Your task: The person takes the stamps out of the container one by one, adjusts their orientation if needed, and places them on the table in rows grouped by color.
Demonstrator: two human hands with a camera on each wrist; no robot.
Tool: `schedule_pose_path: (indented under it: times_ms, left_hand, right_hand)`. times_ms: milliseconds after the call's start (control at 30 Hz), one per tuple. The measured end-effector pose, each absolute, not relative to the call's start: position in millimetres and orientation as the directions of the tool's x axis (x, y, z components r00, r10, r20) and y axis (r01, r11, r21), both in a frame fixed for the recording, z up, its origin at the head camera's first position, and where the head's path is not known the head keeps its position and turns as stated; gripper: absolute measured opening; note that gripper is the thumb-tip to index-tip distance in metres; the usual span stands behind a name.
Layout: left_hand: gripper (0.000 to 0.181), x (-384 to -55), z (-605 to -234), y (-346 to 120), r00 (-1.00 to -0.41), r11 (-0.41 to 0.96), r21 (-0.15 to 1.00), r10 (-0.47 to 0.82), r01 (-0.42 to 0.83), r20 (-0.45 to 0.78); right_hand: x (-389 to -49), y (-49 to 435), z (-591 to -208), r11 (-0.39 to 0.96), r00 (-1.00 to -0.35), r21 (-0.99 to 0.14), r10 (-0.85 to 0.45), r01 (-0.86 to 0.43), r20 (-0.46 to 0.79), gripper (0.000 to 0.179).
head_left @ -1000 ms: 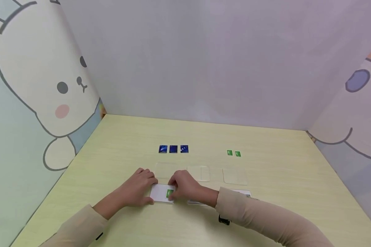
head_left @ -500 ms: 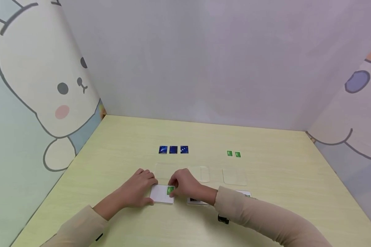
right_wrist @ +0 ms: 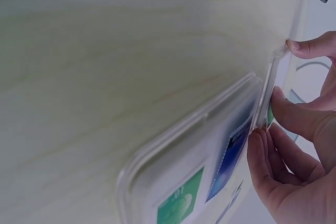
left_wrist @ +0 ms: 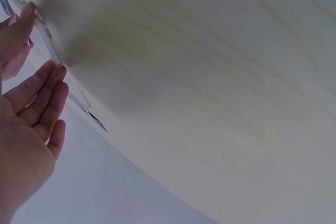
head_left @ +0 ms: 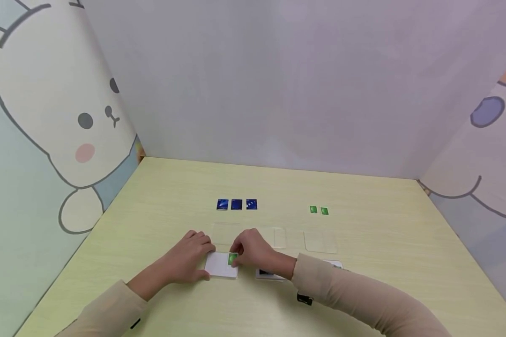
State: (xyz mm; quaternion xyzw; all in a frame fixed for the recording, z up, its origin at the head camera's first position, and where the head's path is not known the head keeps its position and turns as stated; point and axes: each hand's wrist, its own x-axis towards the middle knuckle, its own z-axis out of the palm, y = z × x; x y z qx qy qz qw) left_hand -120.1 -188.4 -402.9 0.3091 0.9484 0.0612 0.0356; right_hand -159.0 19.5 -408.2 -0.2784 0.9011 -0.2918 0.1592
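A white card in a clear case (head_left: 217,267) lies on the table in front of me. My left hand (head_left: 187,258) holds its left end, thumb at the near corner and fingers at the far one. In the left wrist view, the fingers (left_wrist: 50,95) meet the case's edge. A small green stamp (head_left: 233,259) lies at the card's far right corner. My right hand (head_left: 253,250) pinches there: in the right wrist view its thumb (right_wrist: 294,114) presses on the stamp, with the other fingers bent against the case's edge. The thumb hides part of the stamp.
Right of it lies another case (right_wrist: 152,174) with a green stamp (right_wrist: 181,200) and a blue stamp (right_wrist: 229,161). A third case (head_left: 335,263) is partly under my right sleeve. Several clear covers (head_left: 319,241), blue stamps (head_left: 236,204) and two green stamps (head_left: 324,211) lie farther back.
The green stamp has shifted away from me, up to the card's far right corner, with my right thumb on it. My left hand has stayed in place.
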Motion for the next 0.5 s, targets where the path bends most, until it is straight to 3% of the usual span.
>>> schedule_pose_path:
  times_ms: [233,500]
  left_hand:
    - [0.051,-120.3,-400.9,-188.2,-0.806,0.801,0.141,0.591,0.582,-0.031]
    - [0.052,-120.5,-403.2,-189.4,-0.808,0.804,0.147,0.588,0.577,-0.045]
  right_hand:
    - [-157.8,18.7,-407.7,0.679,-0.791,-0.567,-0.607,-0.466,-0.077,0.017]
    - [-157.4,18.7,-408.4,0.672,-0.791,-0.586,-0.606,-0.453,-0.083,0.016]
